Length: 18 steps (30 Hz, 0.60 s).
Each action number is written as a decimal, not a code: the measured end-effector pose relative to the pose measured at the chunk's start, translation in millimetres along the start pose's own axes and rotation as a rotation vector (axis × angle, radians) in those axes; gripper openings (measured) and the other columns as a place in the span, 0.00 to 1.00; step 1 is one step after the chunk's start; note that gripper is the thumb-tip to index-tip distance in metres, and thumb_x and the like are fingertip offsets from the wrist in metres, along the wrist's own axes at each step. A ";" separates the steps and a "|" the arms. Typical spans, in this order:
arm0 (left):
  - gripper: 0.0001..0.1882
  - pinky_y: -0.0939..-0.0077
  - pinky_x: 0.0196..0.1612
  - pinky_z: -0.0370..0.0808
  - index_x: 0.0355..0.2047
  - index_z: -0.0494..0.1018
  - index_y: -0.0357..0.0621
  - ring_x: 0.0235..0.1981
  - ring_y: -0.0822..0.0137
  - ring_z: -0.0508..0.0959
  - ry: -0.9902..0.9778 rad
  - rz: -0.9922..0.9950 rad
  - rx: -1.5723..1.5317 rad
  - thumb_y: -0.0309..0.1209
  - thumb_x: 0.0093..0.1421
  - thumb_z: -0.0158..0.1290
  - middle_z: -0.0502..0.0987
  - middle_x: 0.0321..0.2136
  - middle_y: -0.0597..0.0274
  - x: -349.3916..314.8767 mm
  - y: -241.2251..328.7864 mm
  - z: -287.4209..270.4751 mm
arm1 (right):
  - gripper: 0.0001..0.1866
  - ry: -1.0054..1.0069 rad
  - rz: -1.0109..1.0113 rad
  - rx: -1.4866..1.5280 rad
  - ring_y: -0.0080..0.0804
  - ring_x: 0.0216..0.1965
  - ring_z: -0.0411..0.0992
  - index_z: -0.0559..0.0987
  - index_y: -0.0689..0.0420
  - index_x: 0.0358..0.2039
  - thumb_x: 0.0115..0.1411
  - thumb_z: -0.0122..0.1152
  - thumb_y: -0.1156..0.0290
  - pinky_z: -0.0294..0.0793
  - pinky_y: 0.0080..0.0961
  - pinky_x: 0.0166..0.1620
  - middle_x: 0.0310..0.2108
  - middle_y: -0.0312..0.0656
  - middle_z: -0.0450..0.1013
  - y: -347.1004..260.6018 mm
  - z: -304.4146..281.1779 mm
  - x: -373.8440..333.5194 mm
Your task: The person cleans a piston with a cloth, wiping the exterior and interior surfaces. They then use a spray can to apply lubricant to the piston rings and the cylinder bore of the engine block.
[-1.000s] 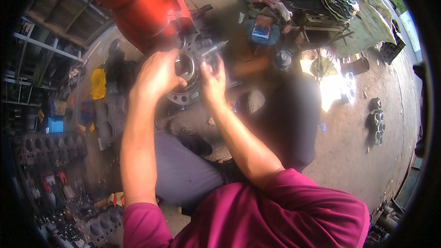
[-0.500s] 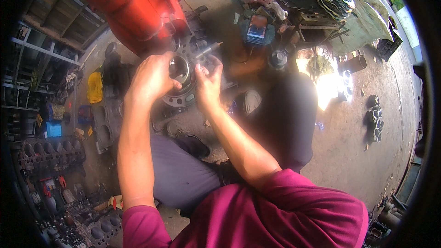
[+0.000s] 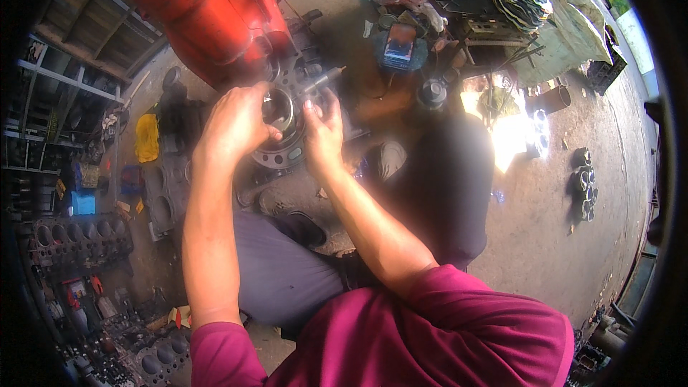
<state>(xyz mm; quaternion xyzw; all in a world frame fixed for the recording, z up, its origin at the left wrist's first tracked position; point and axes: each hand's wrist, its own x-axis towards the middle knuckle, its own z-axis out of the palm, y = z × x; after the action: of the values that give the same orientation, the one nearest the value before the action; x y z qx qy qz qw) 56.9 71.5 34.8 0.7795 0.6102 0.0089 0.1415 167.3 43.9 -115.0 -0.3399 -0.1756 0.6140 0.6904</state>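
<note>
A dusty concrete floor [image 3: 545, 229] carried everything. Left of the hands lay a yellow cloth [image 3: 147, 136] and grey engine blocks [image 3: 79, 240]; far right stood dark cylinder sleeves [image 3: 584, 183].

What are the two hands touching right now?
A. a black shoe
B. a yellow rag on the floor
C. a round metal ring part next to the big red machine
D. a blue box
C: the left hand and right hand both grip the round metal ring part, just below the red machine.
</note>
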 end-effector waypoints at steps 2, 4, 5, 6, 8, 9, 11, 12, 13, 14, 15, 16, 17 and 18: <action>0.40 0.56 0.54 0.78 0.54 0.76 0.37 0.50 0.43 0.81 0.002 0.000 0.004 0.29 0.37 0.77 0.83 0.44 0.42 0.3 0.4 -0.4 | 0.32 -0.007 -0.015 0.032 0.22 0.38 0.70 0.55 0.61 0.71 0.72 0.57 0.72 0.72 0.19 0.40 0.42 0.41 0.72 2.1 -0.2 1.1; 0.41 0.55 0.55 0.77 0.55 0.76 0.37 0.50 0.43 0.81 -0.004 -0.011 0.018 0.29 0.37 0.77 0.82 0.44 0.42 0.9 1.4 -1.2 | 0.34 -0.004 -0.021 0.039 0.20 0.35 0.69 0.55 0.61 0.72 0.72 0.58 0.70 0.69 0.18 0.36 0.38 0.38 0.72 3.8 -0.9 1.7; 0.41 0.55 0.55 0.77 0.55 0.76 0.37 0.50 0.43 0.81 -0.003 -0.012 0.009 0.29 0.37 0.77 0.82 0.44 0.42 0.9 2.1 -1.6 | 0.33 -0.006 -0.023 0.033 0.20 0.35 0.69 0.55 0.61 0.72 0.72 0.58 0.70 0.70 0.19 0.36 0.38 0.38 0.72 4.5 -1.2 1.7; 0.41 0.55 0.55 0.77 0.55 0.76 0.37 0.50 0.43 0.81 -0.010 -0.023 0.001 0.29 0.37 0.77 0.82 0.45 0.42 0.5 2.7 -2.1 | 0.33 -0.007 -0.026 0.026 0.20 0.35 0.69 0.55 0.61 0.71 0.72 0.58 0.70 0.70 0.19 0.37 0.38 0.38 0.72 4.8 -2.3 1.4; 0.42 0.55 0.55 0.77 0.56 0.76 0.37 0.50 0.43 0.81 -0.020 -0.040 -0.013 0.29 0.37 0.77 0.82 0.45 0.41 -0.1 3.9 -2.5 | 0.29 -0.015 -0.015 -0.012 0.22 0.40 0.71 0.57 0.62 0.68 0.72 0.56 0.72 0.73 0.20 0.44 0.44 0.42 0.73 4.9 -4.4 0.5; 0.42 0.55 0.55 0.77 0.56 0.76 0.37 0.50 0.43 0.81 -0.023 -0.045 -0.020 0.28 0.37 0.77 0.82 0.45 0.41 -0.2 4.1 -2.8 | 0.27 -0.020 -0.013 -0.031 0.23 0.43 0.72 0.58 0.63 0.67 0.72 0.55 0.74 0.74 0.20 0.47 0.47 0.44 0.73 4.7 -5.3 0.0; 0.42 0.56 0.55 0.77 0.56 0.75 0.37 0.50 0.43 0.81 -0.025 -0.045 -0.028 0.28 0.37 0.77 0.82 0.45 0.40 -0.2 4.1 -2.5 | 0.27 -0.020 -0.026 -0.024 0.23 0.42 0.71 0.58 0.63 0.67 0.73 0.54 0.73 0.74 0.20 0.46 0.46 0.43 0.73 5.2 -5.5 -0.1; 0.42 0.56 0.55 0.77 0.56 0.75 0.36 0.50 0.43 0.81 -0.025 -0.040 -0.029 0.28 0.37 0.77 0.82 0.45 0.40 0.1 3.8 -2.4 | 0.26 -0.016 -0.026 -0.025 0.23 0.42 0.71 0.58 0.63 0.67 0.73 0.54 0.73 0.73 0.20 0.46 0.45 0.43 0.73 5.6 -5.0 0.1; 0.42 0.56 0.55 0.77 0.56 0.75 0.36 0.50 0.43 0.81 -0.025 -0.038 -0.029 0.28 0.37 0.77 0.82 0.45 0.40 0.2 3.4 -2.1 | 0.28 -0.017 -0.039 -0.015 0.21 0.40 0.70 0.58 0.63 0.68 0.72 0.55 0.72 0.72 0.19 0.43 0.42 0.41 0.73 6.1 -4.5 0.2; 0.42 0.56 0.55 0.77 0.56 0.75 0.36 0.50 0.43 0.81 -0.017 -0.025 -0.030 0.28 0.37 0.77 0.82 0.45 0.40 0.1 3.0 -1.7 | 0.30 -0.014 -0.045 -0.010 0.20 0.37 0.69 0.57 0.62 0.69 0.72 0.57 0.71 0.70 0.19 0.39 0.40 0.39 0.72 6.5 -3.9 0.5; 0.42 0.56 0.55 0.77 0.56 0.75 0.36 0.50 0.43 0.81 -0.009 -0.015 -0.030 0.28 0.37 0.77 0.82 0.45 0.39 0.0 2.6 -1.5 | 0.32 -0.011 -0.050 -0.005 0.19 0.34 0.68 0.57 0.62 0.70 0.72 0.58 0.70 0.69 0.18 0.36 0.37 0.36 0.72 6.9 -3.1 0.8; 0.42 0.56 0.55 0.78 0.56 0.75 0.36 0.50 0.43 0.81 -0.001 -0.012 -0.023 0.27 0.37 0.77 0.82 0.45 0.39 -0.1 2.4 -1.1 | 0.32 -0.017 -0.050 0.001 0.19 0.34 0.68 0.56 0.62 0.70 0.72 0.58 0.70 0.68 0.18 0.35 0.37 0.36 0.72 7.0 -3.1 0.4; 0.42 0.57 0.55 0.78 0.56 0.75 0.36 0.50 0.43 0.81 -0.004 -0.007 -0.029 0.27 0.37 0.77 0.82 0.45 0.39 -0.1 2.4 -1.0 | 0.32 -0.023 -0.050 0.006 0.19 0.34 0.68 0.56 0.62 0.71 0.72 0.57 0.70 0.68 0.17 0.35 0.36 0.36 0.72 6.9 -2.9 0.2; 0.42 0.57 0.55 0.78 0.56 0.75 0.35 0.50 0.43 0.81 -0.007 -0.009 -0.028 0.27 0.37 0.77 0.82 0.45 0.39 -0.2 2.4 -0.9 | 0.32 -0.023 -0.047 0.008 0.18 0.34 0.67 0.55 0.62 0.71 0.72 0.57 0.71 0.68 0.17 0.35 0.36 0.36 0.72 6.8 -3.0 -0.1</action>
<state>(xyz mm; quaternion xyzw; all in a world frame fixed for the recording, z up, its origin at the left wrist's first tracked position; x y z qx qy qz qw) 59.0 71.0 36.3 0.7748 0.6128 0.0140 0.1545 164.3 43.2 -121.8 -0.3257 -0.1888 0.6023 0.7039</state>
